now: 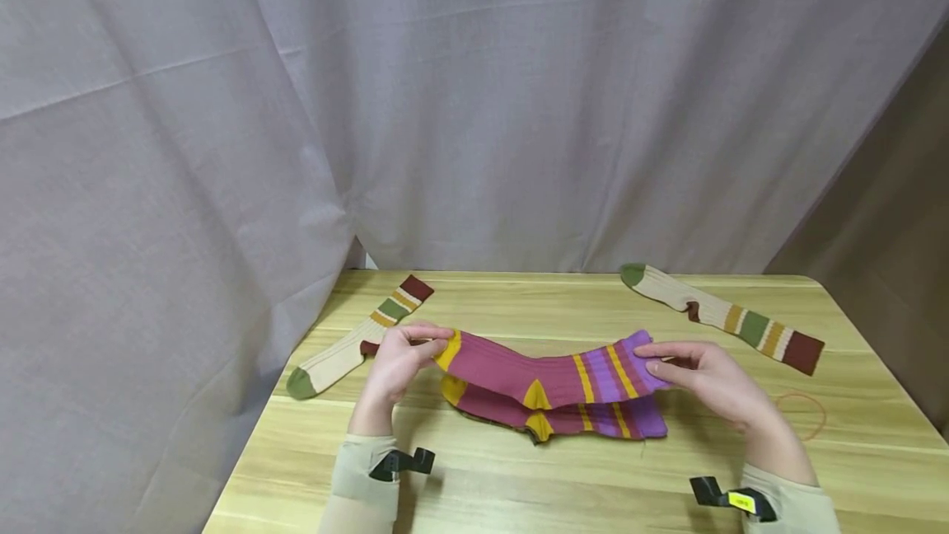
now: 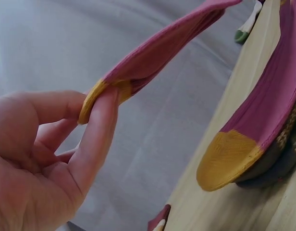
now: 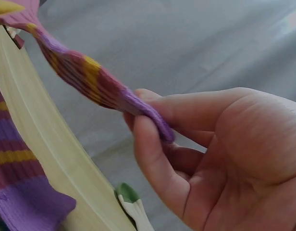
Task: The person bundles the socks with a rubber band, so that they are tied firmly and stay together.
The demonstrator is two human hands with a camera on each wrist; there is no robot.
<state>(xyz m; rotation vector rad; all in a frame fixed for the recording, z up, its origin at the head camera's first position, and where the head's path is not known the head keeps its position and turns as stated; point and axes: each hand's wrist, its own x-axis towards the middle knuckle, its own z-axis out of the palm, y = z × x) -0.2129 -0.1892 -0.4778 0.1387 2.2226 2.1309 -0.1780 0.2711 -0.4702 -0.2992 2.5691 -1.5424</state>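
A magenta sock [image 1: 497, 365] with yellow and purple parts is held stretched sideways above the table. My left hand [image 1: 400, 365] pinches its yellow toe [image 2: 92, 101] between thumb and fingers. At the purple cuff [image 3: 155, 118], my right hand [image 1: 715, 381] pinches the other end. Beneath it lies a matching sock [image 2: 268, 110], its yellow toe to the left and purple cuff to the right. Dark fabric shows under that lower sock in the left wrist view.
A cream sock [image 1: 337, 365] with a green toe lies at the left of the wooden table [image 1: 519, 493]. Another cream striped sock [image 1: 712, 307] lies back right. A thin reddish ring [image 1: 823, 419] is beside my right wrist. Grey curtains [image 1: 482, 105] hang behind.
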